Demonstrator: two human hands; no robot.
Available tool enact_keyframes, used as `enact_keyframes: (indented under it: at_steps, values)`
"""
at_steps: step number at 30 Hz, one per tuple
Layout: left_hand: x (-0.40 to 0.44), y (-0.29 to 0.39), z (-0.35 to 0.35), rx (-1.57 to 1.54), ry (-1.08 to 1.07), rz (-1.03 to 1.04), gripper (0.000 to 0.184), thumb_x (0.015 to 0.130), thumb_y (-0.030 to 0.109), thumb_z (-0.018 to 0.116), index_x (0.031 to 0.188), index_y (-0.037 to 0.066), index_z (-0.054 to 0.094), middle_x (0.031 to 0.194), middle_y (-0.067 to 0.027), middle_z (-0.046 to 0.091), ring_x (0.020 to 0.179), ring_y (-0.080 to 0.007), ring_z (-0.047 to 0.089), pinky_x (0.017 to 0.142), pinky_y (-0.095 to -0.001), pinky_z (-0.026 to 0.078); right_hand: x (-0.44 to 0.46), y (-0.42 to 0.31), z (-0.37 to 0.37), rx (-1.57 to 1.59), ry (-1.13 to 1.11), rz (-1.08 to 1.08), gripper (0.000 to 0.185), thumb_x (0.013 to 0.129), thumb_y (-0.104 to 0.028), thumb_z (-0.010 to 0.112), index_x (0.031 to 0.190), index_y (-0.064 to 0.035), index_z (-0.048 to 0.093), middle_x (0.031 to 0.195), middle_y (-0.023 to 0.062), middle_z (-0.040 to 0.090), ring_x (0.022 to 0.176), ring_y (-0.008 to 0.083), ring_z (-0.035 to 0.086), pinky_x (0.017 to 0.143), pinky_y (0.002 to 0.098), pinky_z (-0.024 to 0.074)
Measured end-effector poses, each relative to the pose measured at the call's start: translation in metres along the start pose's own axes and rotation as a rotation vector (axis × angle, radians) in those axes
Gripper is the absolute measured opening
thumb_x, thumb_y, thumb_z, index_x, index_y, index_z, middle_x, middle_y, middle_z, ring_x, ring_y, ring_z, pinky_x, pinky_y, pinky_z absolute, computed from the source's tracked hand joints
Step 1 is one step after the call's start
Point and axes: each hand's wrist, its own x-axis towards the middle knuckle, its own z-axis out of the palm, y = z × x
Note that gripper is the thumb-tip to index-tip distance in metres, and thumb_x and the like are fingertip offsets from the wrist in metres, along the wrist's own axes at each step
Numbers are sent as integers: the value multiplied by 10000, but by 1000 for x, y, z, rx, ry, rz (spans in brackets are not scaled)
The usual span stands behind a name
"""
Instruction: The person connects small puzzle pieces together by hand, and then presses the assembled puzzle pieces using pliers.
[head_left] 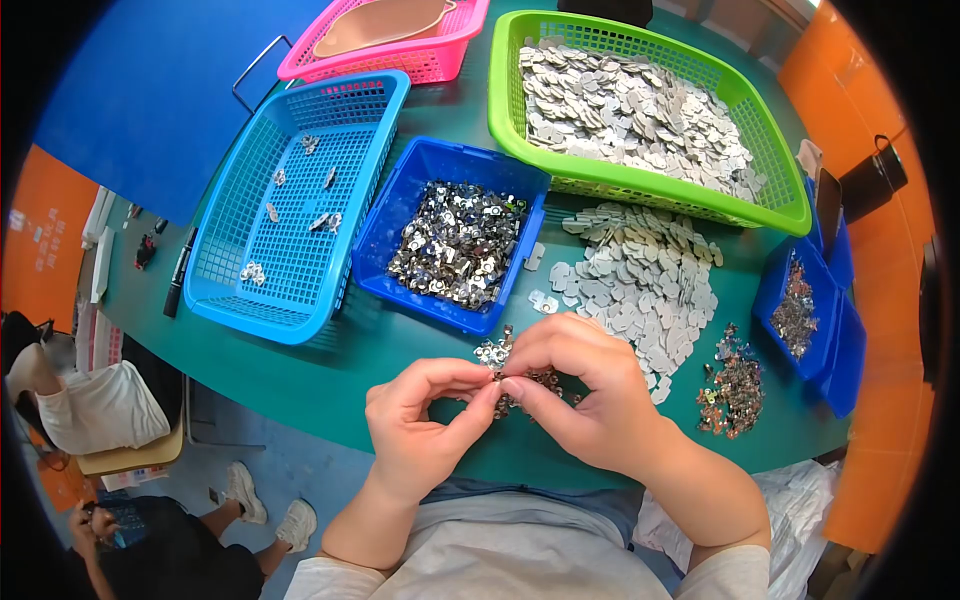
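Note:
My left hand (425,420) and my right hand (580,385) meet at the fingertips over the near part of the green table. Both pinch something small between thumb and forefinger; it is too small and hidden to name. Under and behind the fingers lies a pile of small metal parts (493,352), partly covered by my right hand. Just beyond stands a dark blue bin (365,250) full of small shiny metal parts. Flat grey metal pieces (650,290) are heaped on the table beyond my right hand.
A green basket (640,180) holds many flat pieces. The light blue basket (200,270) has several small clusters. Farther back is a pink basket (440,60). Small parts (733,390) and blue bins (845,350) are at right. A marker (178,280) lies left. Other people (170,550) sit at lower left.

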Motion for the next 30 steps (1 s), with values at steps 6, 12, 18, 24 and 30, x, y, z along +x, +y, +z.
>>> enact_keyframes:
  at_steps: [6, 12, 18, 24, 30]
  values:
    - [-1, -2, 1, 10, -11, 48, 200, 782, -75, 783, 942, -38, 669, 900, -124, 736, 799, -142, 725, 726, -246, 593, 0, -1, 0, 72, -4, 36, 91, 834, 32, 728, 907, 5, 680, 890, 101, 664, 767, 166, 642, 617, 276, 511]
    - [-1, 1, 0, 44, -31, 18, 254, 762, -121, 762, 915, 7, 605, 898, -112, 709, 870, -173, 699, 794, -298, 564, -2, -2, 0, 162, -28, 144, 68, 854, 42, 705, 911, 28, 671, 905, 117, 653, 722, 148, 638, 604, 265, 522]
    - [1, -3, 2, -21, -13, 65, 260, 763, -91, 775, 873, 7, 560, 872, -127, 722, 799, -146, 709, 714, -254, 579, -2, -1, 1, 165, -31, 162, 45, 866, 29, 698, 902, 25, 672, 893, 100, 663, 719, 145, 638, 624, 268, 515]
    - [1, -3, 2, -22, -8, 73, 298, 755, -89, 782, 876, 22, 533, 861, -130, 719, 786, -133, 695, 700, -252, 568, -2, -3, 0, 152, -46, 188, 42, 859, 9, 712, 881, 15, 676, 859, 81, 667, 712, 137, 613, 622, 266, 482]
    - [1, -5, 1, -5, -30, 61, 298, 760, -81, 785, 888, 20, 536, 880, -132, 723, 804, -132, 699, 712, -254, 570, -2, -4, 1, 186, -32, 219, 27, 859, 18, 691, 867, 20, 666, 847, 76, 660, 701, 124, 601, 616, 261, 470]
